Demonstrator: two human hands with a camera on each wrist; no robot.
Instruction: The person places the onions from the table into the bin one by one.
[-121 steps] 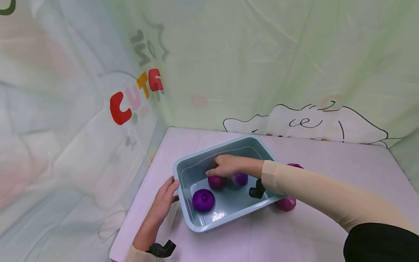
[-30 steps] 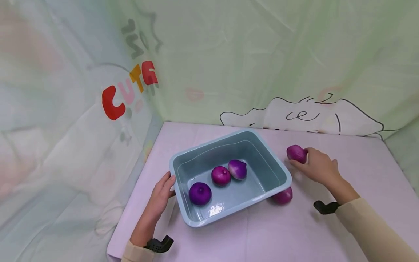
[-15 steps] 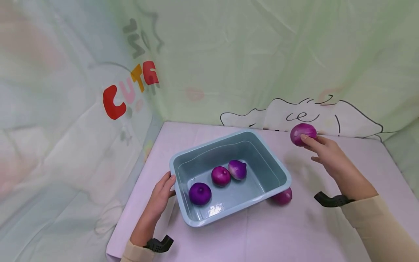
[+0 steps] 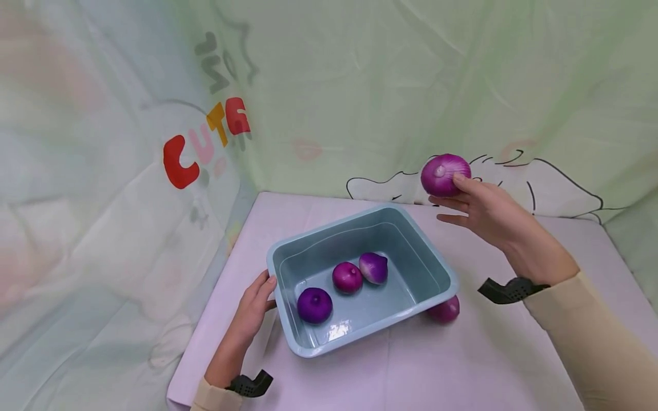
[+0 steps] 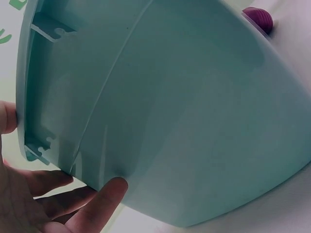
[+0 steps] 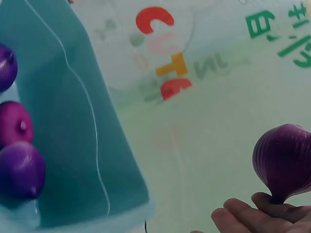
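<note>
My left hand (image 4: 252, 311) holds the light blue tub (image 4: 354, 337) at its left end, the thumb at the rim and the other fingers against the outer wall, as the left wrist view shows. Up above the tub's right end, my right hand (image 4: 488, 214) holds a red onion (image 4: 443, 176) between thumb and fingers, well clear of the table. In the right wrist view that onion (image 6: 284, 160) rests by the fingertips, its pointed end down. Inside the tub lie a dark purple round vegetable (image 4: 315, 305), a magenta onion (image 4: 346, 278) and a purple-and-white onion (image 4: 373, 268) with a pointed tip.
Another red onion (image 4: 444, 310) lies on the table by the tub's right front corner, partly hidden under the rim. A pale cloth covers the table (image 4: 462, 365). Printed curtains (image 4: 329, 103) stand behind and on the left.
The right hand came out of the tub, took the red onion from the table on the right, and raised it up and to the left. The left hand has stayed at the tub's end.
</note>
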